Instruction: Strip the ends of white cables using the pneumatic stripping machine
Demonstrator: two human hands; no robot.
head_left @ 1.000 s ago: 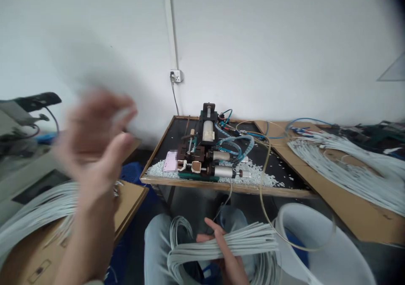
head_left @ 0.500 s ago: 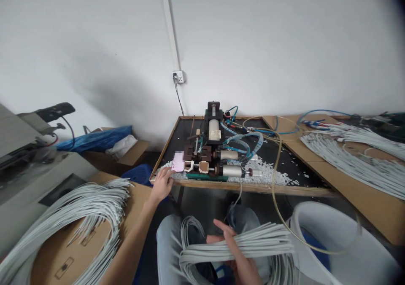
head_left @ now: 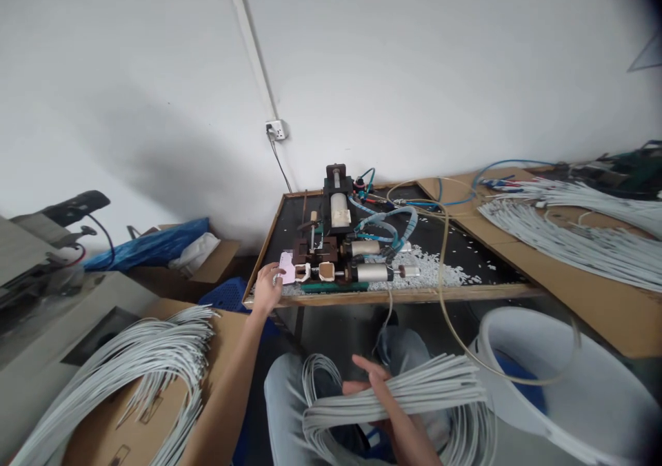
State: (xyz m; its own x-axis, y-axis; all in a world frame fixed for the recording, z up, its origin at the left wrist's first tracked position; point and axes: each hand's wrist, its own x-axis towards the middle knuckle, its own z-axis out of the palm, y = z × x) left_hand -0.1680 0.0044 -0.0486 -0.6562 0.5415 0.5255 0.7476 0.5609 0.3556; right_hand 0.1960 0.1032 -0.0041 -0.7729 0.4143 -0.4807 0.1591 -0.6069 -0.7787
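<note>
left hand [head_left: 267, 289] touching a pink card [head_left: 287, 270], can't tell if it grips, right hand [head_left: 396, 416] holding 1 bunch of pale wires [head_left: 439, 389] above the legs [head_left: 282, 397]

1. A plain white wall [head_left: 414, 73] fills the upper half of our view, its surface bare but for a few small marks.
2. We see a pale conduit [head_left: 253, 52] slanting down the wall to a white socket [head_left: 276, 130], where a black cord [head_left: 279, 161] is plugged in and hangs below.
3. Before us, a wooden-edged, black-topped table [head_left: 403, 295] stands close to the wall.
4. Beneath it, we glimpse dark floor [head_left: 334, 331].
5. Soft light leaves a blurred shadow [head_left: 170, 156] at left.
</note>
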